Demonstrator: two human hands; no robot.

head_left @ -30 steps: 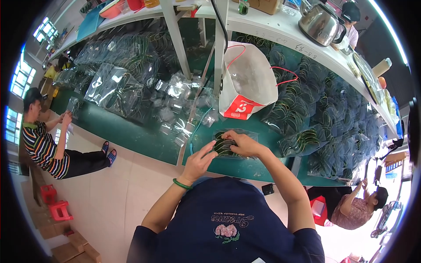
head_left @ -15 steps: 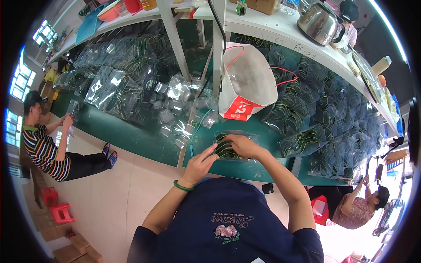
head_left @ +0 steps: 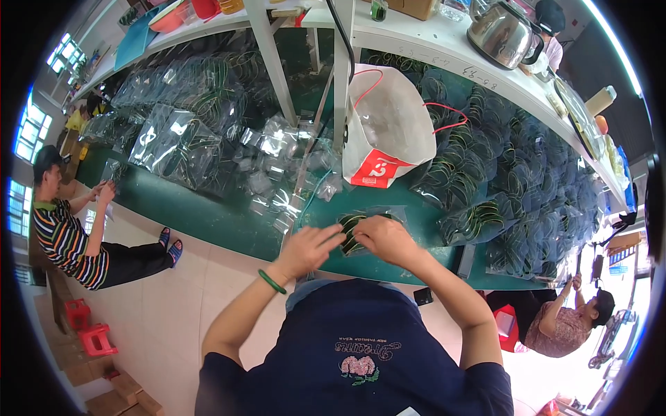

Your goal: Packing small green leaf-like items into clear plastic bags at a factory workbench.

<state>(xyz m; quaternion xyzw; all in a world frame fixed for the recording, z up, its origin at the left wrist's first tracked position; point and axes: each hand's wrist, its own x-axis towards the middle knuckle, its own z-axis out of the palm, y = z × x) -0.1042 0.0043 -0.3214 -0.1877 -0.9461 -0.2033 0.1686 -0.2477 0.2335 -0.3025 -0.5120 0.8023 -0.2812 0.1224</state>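
Observation:
A clear plastic bag point(head_left: 397, 212) with dark, gold-edged curved strands in it lies flat near the front edge of the green table. Over its middle, my right hand point(head_left: 390, 240) is bent down with fingers and thumb drawn together on the bag; the fingertips are partly hidden. My left hand point(head_left: 305, 251), with a green bangle at the wrist, hovers at the bag's left side. Its fingers stretch toward the strands, slightly blurred, and hold nothing.
A white paper bag point(head_left: 392, 118) with red handles stands beyond my hands. Packed bags point(head_left: 479, 156) cover the right; more packed bags point(head_left: 184, 145) and small clear packets point(head_left: 277, 149) lie left. A shelf point(head_left: 416, 43) with a kettle point(head_left: 503, 35) runs above. Co-workers occupy both sides.
My left hand has drawn back slightly left from the bag. My right hand has turned and its fingers have come closer together over the bag.

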